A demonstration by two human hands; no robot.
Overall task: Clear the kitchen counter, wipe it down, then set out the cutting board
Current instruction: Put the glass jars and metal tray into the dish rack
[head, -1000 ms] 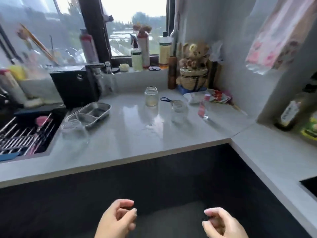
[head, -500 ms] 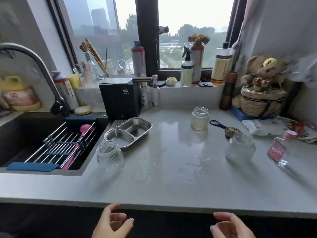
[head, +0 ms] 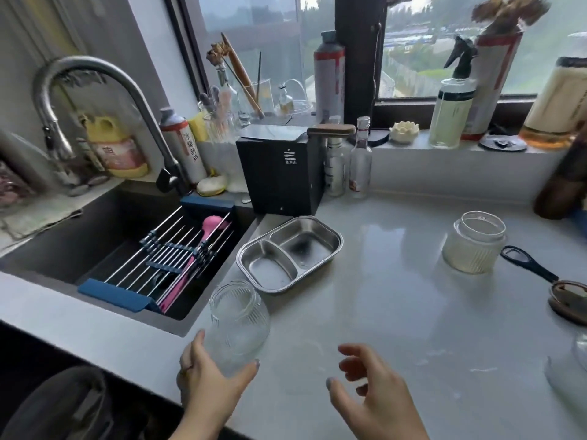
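At the near edge of the grey counter [head: 397,312], beside the corner of the sink [head: 79,242], a clear ribbed glass jar [head: 238,322] was seen standing upright with its mouth open. It was held low down by the left hand [head: 209,385], with the thumb curled round one side and the fingers wrapped round the other. The right hand [head: 374,398] was held just above the counter to the right of the jar. Its fingers were loosely spread and slightly bent, and nothing was gripped in it.

Just behind the jar, a divided stainless steel tray [head: 290,254] was laid at an angle on the counter, close to a black box-shaped appliance [head: 282,173]. Farther right, well apart from the hands, a second ribbed jar [head: 476,246] was set, and a dark-handled scoop [head: 527,265] lay just beside it. Across the sink a roll-up drying rack [head: 171,258] was spread, and a pink utensil [head: 203,246] rested on its bars. Two small glass bottles [head: 360,160] were stood against the wall next to the appliance, and a spray bottle [head: 452,112] was kept on the window ledge.
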